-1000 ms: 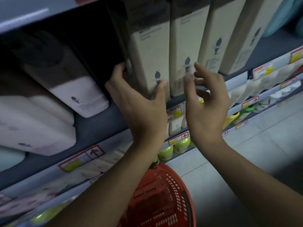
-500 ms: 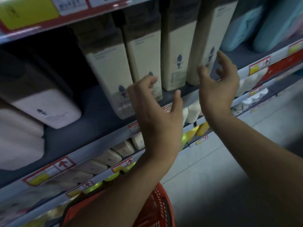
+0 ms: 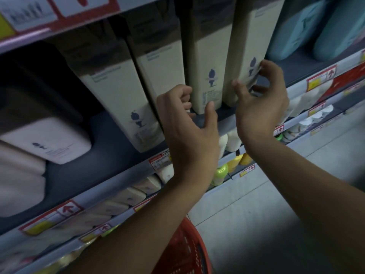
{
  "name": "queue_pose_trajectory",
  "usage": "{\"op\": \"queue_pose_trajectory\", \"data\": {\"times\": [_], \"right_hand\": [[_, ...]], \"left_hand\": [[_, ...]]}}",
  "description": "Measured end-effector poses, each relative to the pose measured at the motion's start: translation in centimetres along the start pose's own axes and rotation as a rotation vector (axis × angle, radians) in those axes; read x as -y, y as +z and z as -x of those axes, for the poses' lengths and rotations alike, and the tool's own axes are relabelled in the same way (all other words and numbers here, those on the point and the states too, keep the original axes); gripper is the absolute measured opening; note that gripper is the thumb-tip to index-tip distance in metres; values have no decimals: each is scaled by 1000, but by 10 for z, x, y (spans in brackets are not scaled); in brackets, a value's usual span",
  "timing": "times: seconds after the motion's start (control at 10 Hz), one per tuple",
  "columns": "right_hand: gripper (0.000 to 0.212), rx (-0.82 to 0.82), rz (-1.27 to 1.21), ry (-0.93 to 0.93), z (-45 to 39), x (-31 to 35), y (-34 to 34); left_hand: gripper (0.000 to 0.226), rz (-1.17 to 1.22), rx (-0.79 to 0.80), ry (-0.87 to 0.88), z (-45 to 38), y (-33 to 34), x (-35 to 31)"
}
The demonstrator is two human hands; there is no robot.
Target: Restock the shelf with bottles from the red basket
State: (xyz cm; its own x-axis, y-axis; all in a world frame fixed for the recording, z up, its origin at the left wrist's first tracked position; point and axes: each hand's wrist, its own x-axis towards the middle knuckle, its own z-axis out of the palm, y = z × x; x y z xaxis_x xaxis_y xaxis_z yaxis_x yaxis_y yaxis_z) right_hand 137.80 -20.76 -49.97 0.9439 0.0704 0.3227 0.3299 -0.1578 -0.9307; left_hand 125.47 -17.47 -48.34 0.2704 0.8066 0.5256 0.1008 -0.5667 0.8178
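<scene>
While right hand [image 3: 260,107] pinches rightmost tall cream bottle [image 3: 248,46] near shelf [image 3: 223,123] front edge, left hand [image 3: 187,131] hovers curled, empty; red basket [image 3: 183,252] contents unseen, restocking progress unclear.

Four tall cream bottles [image 3: 205,76] stand upright side by side on the dark shelf [image 3: 110,155]; red basket [image 3: 183,252] below.

Cream cartons [image 3: 207,72], navy logo; red basket [image 3: 183,252]; possibly teal packs [image 3: 300,28].

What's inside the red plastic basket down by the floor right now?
Only part of the red plastic mesh basket shows, at the bottom edge of the view. The left forearm covers much of it, and the visible interior is too dark to tell whether any bottles remain.
</scene>
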Motion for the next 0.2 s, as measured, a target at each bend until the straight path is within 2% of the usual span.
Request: {"op": "queue_pose_trajectory", "data": {"times": [0.2], "right_hand": [[49, -34, -29, -11, 11, 0, -4]], "left_hand": [[37, 20, -26, 8, 2, -1, -5]]}}
